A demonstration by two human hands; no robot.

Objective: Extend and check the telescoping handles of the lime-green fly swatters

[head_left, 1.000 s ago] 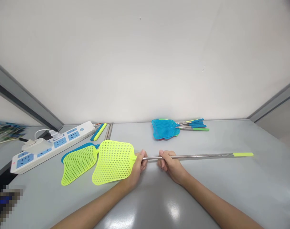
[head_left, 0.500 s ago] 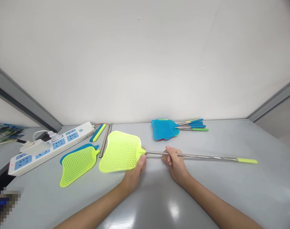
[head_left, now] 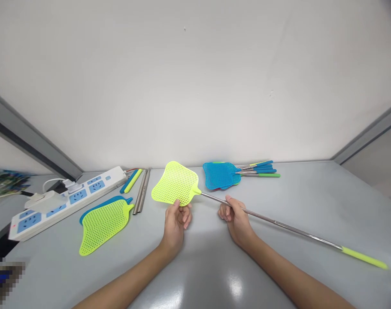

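Observation:
A yellow-green fly swatter (head_left: 176, 184) slants across the middle, its perforated head at upper left and its yellow-green grip (head_left: 364, 257) at lower right. My right hand (head_left: 238, 221) is closed around its extended metal rod (head_left: 290, 227), not far from the head. At the head's lower edge, my left hand (head_left: 175, 225) has its thumb on the front, with the fingers curled near the edge; it appears to pinch the plastic. To the left lie a loose yellow-green swatter head (head_left: 107, 223) and a blue swatter head (head_left: 87, 210) partly under it.
Bare metal rods (head_left: 140, 193) and loose blue and yellow grips (head_left: 131, 182) lie beside a white power strip (head_left: 95, 189) with plugs in it. Stacked swatters, a blue head (head_left: 221, 175) on top, rest by the wall (head_left: 195, 94).
The fly swatter has tilted, its head going up and its grip end down and to the right. My left hand has shifted from the neck to the head's lower edge.

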